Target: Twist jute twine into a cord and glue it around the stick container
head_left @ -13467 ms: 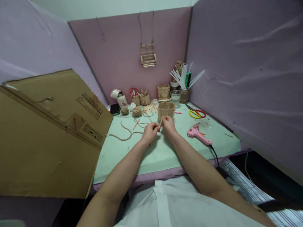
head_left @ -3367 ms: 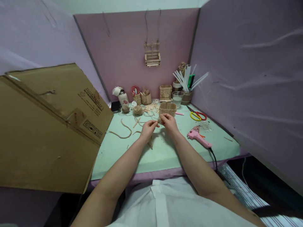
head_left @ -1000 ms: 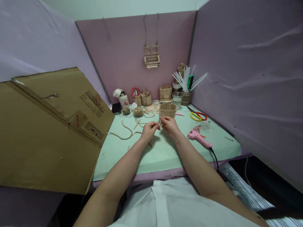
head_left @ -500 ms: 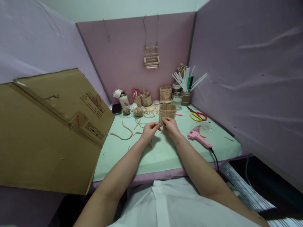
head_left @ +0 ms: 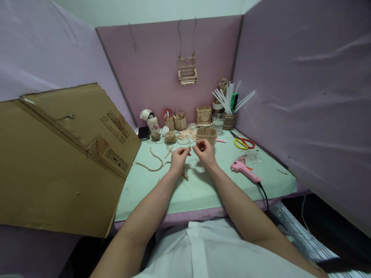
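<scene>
My left hand [head_left: 179, 158] and my right hand [head_left: 205, 155] are raised over the middle of the table, fingertips pinched and slightly apart. A thin piece of twine [head_left: 191, 145] runs between them, one end in each pinch; its finer detail is too small to make out. Just behind my right hand stands a small wooden-stick basket [head_left: 206, 133] with a twine-edged rim, partly covered by that hand. Beneath my left wrist lies a brown strip [head_left: 184, 174], mostly hidden. A braided cord [head_left: 156, 168] curls on the table to the left.
To the right lie a pink glue gun [head_left: 245, 171] with a cable and scissors [head_left: 243, 143]. Twine balls [head_left: 170, 137], wooden sticks [head_left: 187, 134], a water cup [head_left: 218, 122] and a holder of white glue sticks [head_left: 230, 120] line the back. Leaning at left is a large cardboard sheet [head_left: 66, 162].
My hands have moved slightly apart, the left one leftward, and the twine now stretches between them. My right hand has risen a little, its fingers more curled. The view has shifted slightly.
</scene>
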{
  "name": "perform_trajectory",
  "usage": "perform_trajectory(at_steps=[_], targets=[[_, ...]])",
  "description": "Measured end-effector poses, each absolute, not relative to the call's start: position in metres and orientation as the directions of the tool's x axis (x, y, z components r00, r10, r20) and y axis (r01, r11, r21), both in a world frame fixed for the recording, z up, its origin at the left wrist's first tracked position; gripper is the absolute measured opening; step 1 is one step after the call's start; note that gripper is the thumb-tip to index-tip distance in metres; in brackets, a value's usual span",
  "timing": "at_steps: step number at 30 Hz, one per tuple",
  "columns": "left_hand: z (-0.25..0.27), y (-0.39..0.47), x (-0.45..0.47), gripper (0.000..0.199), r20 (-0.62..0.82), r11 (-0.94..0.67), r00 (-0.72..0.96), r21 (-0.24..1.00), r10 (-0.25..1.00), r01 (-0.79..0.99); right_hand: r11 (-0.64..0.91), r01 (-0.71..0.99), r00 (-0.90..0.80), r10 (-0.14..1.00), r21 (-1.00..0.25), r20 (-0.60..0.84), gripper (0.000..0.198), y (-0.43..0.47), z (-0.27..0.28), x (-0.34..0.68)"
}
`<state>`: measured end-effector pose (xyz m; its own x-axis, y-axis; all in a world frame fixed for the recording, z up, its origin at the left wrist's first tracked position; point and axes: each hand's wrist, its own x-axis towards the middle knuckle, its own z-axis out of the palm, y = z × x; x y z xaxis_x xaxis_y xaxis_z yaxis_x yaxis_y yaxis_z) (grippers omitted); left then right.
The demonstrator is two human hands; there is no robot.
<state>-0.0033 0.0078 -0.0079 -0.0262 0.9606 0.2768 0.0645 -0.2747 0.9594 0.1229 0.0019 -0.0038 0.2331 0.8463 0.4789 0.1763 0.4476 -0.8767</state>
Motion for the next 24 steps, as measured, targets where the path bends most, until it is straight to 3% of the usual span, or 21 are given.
perform_trajectory(at_steps=[8,16,24], targets=[[-0.0144,0.0116,-0.0047,0.018,0.373,-0.370,0.031,0.902,0.927,0.222,0.484,0.257,0.086,0.851,-0.836,0.519,0.013,0.0010,-0.0025,0.1244],[-0.0096,0.0073,-0.0055,0.017,0.413,-0.403,0.049,0.848,0.910,0.343,0.433,0.297,-0.013,0.893,-0.851,0.450,0.013,0.0075,-0.0070,0.1257],[-0.0081,0.0039,-0.0039,0.016,0.396,-0.418,0.140,0.820,0.908,0.392,0.407,0.315,0.125,0.878,-0.858,0.462,0.006,0.0056,-0.0078,0.1248]])
